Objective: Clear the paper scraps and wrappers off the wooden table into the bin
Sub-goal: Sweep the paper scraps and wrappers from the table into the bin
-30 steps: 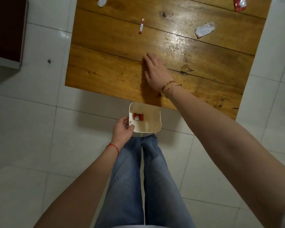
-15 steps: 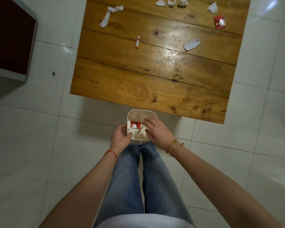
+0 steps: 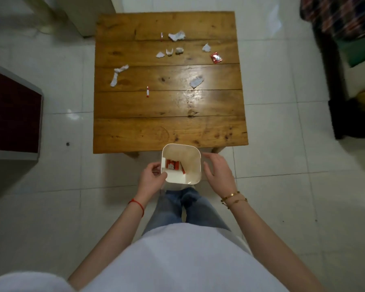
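Note:
A small white bin [image 3: 195,152] hangs just off the near edge of the wooden table [image 3: 169,127], with red wrappers inside it. My left hand [image 3: 153,179] grips the bin's left rim. Beside the bin's right wall, my right hand [image 3: 218,173] is open with fingers spread, holding nothing. On the table lie several white paper scraps, among them a long twisted one [image 3: 117,74] at the left and a crumpled one [image 3: 196,82] in the middle. A red square wrapper [image 3: 216,58] sits far right, and a small red-and-white wrapper [image 3: 147,91] lies mid-table.
A dark red cabinet [image 3: 11,110] stands on the tiled floor to the left. Dark furniture with a patterned cloth [image 3: 343,15] lines the right side. A white post [image 3: 86,15] stands behind the table's far left corner.
My right hand left the table, dropped something over the bin, then drew out to the bin's right side. The view pulled back, showing the whole table.

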Tool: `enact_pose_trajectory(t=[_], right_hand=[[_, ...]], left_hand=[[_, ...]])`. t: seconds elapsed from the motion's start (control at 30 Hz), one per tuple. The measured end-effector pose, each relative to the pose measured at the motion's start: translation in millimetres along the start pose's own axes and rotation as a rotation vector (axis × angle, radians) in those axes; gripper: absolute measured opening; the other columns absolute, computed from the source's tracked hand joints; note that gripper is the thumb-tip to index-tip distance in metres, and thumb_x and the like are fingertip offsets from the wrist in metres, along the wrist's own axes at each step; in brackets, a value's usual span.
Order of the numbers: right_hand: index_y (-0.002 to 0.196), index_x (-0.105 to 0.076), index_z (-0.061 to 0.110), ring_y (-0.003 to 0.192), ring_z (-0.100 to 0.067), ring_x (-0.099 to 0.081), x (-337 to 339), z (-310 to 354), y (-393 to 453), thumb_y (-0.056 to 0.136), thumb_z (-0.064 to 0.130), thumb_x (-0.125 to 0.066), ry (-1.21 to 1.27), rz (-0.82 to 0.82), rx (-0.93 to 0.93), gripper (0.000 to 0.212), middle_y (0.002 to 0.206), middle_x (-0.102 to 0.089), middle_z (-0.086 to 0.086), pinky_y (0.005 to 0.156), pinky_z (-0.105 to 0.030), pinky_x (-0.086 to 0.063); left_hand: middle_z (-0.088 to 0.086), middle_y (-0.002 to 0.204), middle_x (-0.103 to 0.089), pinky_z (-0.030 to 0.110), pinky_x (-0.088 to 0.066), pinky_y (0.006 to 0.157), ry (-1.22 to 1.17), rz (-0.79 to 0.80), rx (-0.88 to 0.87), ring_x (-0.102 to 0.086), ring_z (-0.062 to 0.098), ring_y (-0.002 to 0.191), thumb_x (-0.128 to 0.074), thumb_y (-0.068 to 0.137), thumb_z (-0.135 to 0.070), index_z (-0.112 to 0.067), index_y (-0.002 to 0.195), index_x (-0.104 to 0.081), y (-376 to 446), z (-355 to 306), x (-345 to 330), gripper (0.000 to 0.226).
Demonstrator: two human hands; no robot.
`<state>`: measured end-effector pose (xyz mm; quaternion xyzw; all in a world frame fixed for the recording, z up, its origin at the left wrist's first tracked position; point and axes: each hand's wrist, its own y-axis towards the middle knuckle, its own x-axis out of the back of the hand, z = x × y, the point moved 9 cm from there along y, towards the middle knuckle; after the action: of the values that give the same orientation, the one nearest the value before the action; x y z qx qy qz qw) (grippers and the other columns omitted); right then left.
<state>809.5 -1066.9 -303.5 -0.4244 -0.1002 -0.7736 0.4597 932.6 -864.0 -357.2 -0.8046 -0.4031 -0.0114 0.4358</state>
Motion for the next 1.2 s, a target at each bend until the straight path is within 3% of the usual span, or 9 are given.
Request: enact_pose_trajectory(t=[0.13,0.27,0.43,0.6,0.77,0.93,1.1,1.2], right_hand=[[0.125,-0.053,0.016,0.112,-0.012,-0.051,31,-4,-27,0.095,0.023,-0.047,0.05,-0.087,-0.086,0.031,0.121,-0.058,-0.001,0.095,-0.023,-0.04],[0.124,-0.054,0.017,0.111,-0.013,-0.052,61,-10,-52,0.094,0.021,-0.049,0.103,-0.221,-0.156,0.03,0.12,-0.06,0.0,0.097,-0.028,-0.044],[0.12,-0.057,0.017,0.106,-0.012,-0.054,94,-27,-76,0.093,0.019,-0.051,0.16,-0.379,-0.255,0.027,0.117,-0.061,0.001,0.091,-0.023,-0.042],[0.121,-0.056,0.022,0.106,-0.005,-0.05,123,-61,-97,0.094,0.024,-0.049,0.205,-0.483,-0.374,0.028,0.118,-0.059,0.005,0.091,-0.022,-0.042],[0.121,-0.055,0.022,0.106,-0.007,-0.052,160,-111,-118,0.094,0.024,-0.049,0.239,-0.559,-0.449,0.027,0.119,-0.059,0.005,0.092,-0.026,-0.046],[0.12,-0.057,0.017,0.106,-0.012,-0.054,222,-174,-126,0.094,0.019,-0.049,0.234,-0.58,-0.451,0.027,0.118,-0.06,0.001,0.091,-0.031,-0.047],[0.121,-0.057,0.015,0.106,-0.013,-0.054,306,-240,-119,0.095,0.019,-0.049,0.166,-0.54,-0.407,0.028,0.118,-0.06,0.001,0.09,-0.027,-0.044],[0.12,-0.057,0.015,0.105,-0.012,-0.054,349,-273,-109,0.094,0.02,-0.049,0.137,-0.522,-0.37,0.028,0.117,-0.06,0.001,0.089,-0.024,-0.043]], left_hand=[[-0.002,0.107,-0.06,0.016,-0.043,0.067,0.069,0.042,-0.091,-0.057,0.011,0.093,-0.068,0.082,-0.015,-0.011,0.123,-0.056,-15,-37,5,0.043],[-0.004,0.106,-0.059,0.015,-0.043,0.062,0.098,0.079,-0.161,-0.055,0.001,0.084,-0.067,0.085,-0.021,-0.013,0.125,-0.056,-29,-74,0,0.043],[0.0,0.112,-0.06,0.029,-0.055,0.073,0.18,0.173,-0.219,-0.061,0.019,0.098,-0.063,0.087,-0.022,-0.015,0.13,-0.052,-42,-119,-26,0.044],[0.001,0.115,-0.062,0.016,-0.046,0.056,0.254,0.227,-0.281,-0.06,0.009,0.086,-0.061,0.088,-0.019,-0.013,0.129,-0.054,-52,-153,-66,0.042],[-0.014,0.094,-0.056,0.02,-0.051,0.059,0.282,0.298,-0.301,-0.059,0.005,0.084,-0.061,0.088,-0.023,-0.015,0.128,-0.055,-62,-183,-128,0.041],[0.0,0.111,-0.064,0.028,-0.057,0.07,0.28,0.335,-0.332,-0.063,0.012,0.091,-0.061,0.087,-0.024,-0.016,0.122,-0.059,-73,-224,-208,0.037],[-0.005,0.107,-0.065,0.02,-0.047,0.064,0.214,0.338,-0.337,-0.062,0.01,0.095,-0.06,0.088,-0.025,-0.019,0.116,-0.063,-88,-268,-291,0.03],[0.0,0.114,-0.066,0.03,-0.054,0.08,0.169,0.316,-0.307,-0.063,0.018,0.104,-0.06,0.086,-0.023,-0.016,0.123,-0.062,-92,-290,-330,0.037]])
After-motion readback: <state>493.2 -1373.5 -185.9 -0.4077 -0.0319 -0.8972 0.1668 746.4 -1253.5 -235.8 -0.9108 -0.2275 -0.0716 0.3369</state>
